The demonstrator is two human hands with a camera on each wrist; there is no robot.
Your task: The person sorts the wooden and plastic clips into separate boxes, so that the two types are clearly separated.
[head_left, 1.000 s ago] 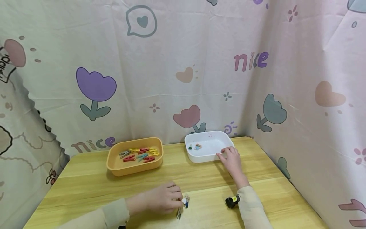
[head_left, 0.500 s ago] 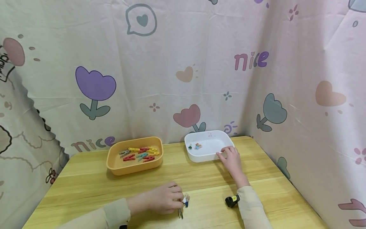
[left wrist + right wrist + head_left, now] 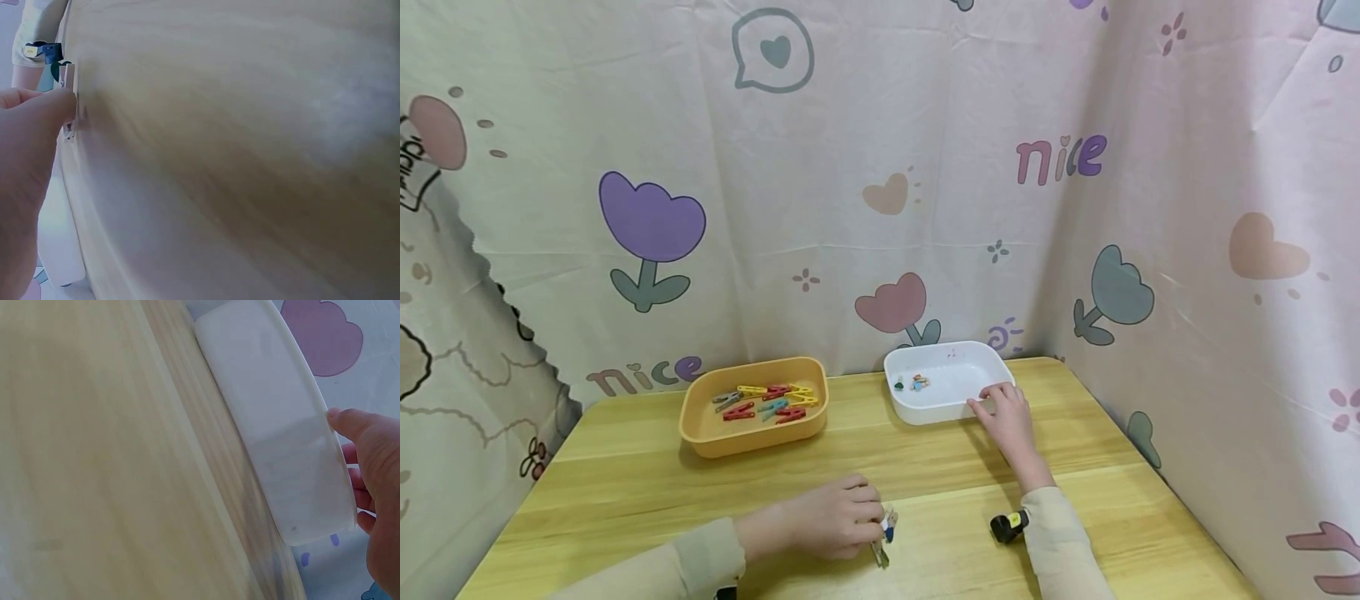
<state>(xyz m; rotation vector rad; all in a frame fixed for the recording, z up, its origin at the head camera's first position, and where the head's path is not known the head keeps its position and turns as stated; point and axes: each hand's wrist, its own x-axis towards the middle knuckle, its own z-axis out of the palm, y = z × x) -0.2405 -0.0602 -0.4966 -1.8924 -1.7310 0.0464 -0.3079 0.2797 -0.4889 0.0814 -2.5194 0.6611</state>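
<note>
My left hand (image 3: 835,518) is low over the wooden table, pinching a small wooden clothespin (image 3: 67,74) between thumb and fingers. Part of that clothespin (image 3: 880,554) pokes out below the fingertips in the head view. Right beside it are small white and dark blue pieces (image 3: 890,525), partly hidden by the fingers. Farther back, my right hand (image 3: 1006,417) grips the near right rim of a white tray (image 3: 275,444). Its thumb presses on the rim, and the other fingers reach over to the inner side.
A yellow tray (image 3: 752,442) at the back left holds several red, yellow, blue and grey plastic clothespins (image 3: 775,404). Small coloured pieces (image 3: 919,383) lie at the left inside the white tray. A patterned curtain (image 3: 820,167) hangs behind the table.
The clothespin at my left fingertips has swung slightly to the right, and that hand has shifted a little right too. My right hand stays on the white tray.
</note>
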